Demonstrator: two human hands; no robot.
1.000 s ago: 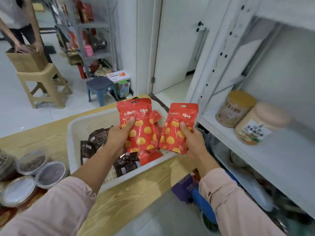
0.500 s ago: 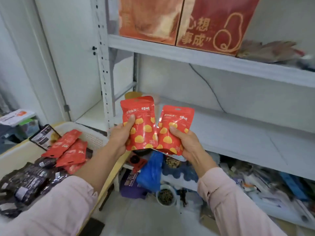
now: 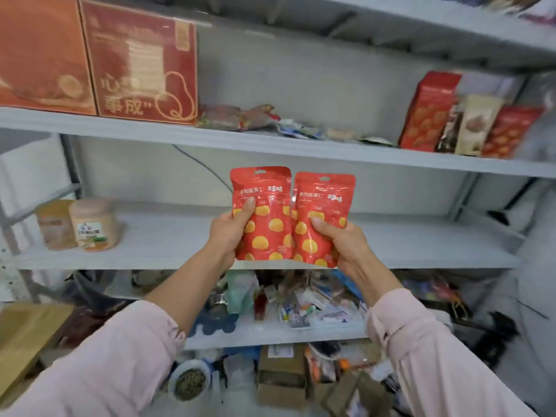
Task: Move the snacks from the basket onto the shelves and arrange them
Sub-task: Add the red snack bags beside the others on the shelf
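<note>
Lower left corner: the edge of a wooden table (image 3: 27,335) is showing. Above it, two lidded jars (image 3: 75,225) are standing side by side, touching, near the left end of the middle shelf (image 3: 421,245). Higher up, two large red cartons (image 3: 141,64) are sitting next to each other at the left end of the upper shelf (image 3: 301,149).

Centre: the left hand (image 3: 227,233) is gripping a red snack pouch (image 3: 264,218) printed with yellow spots. Its thumb is pressing on the front and its fingers are curling behind. The pouch is being held upright in the air in front of the middle shelf, not resting on it. Just to its right, the right hand (image 3: 346,242) is gripping a second red pouch (image 3: 323,212) of the same print, with the thumb on the front and the fingers wrapping the lower right edge. The two pouches are meeting edge to edge, the left one sitting slightly higher. Both forearms are wearing pink sleeves (image 3: 436,356).

Below the hands, the lower shelf (image 3: 270,334) is carrying a blurred jumble of small packets. On the floor, a white bowl (image 3: 189,382) of brownish pellets is sitting left of a cardboard box (image 3: 281,374).

Right: flat wrappers (image 3: 240,117) are lying mid-way along the upper shelf. A row of upright packets (image 3: 469,121), red and cream, is standing at its right end, blurred.
</note>
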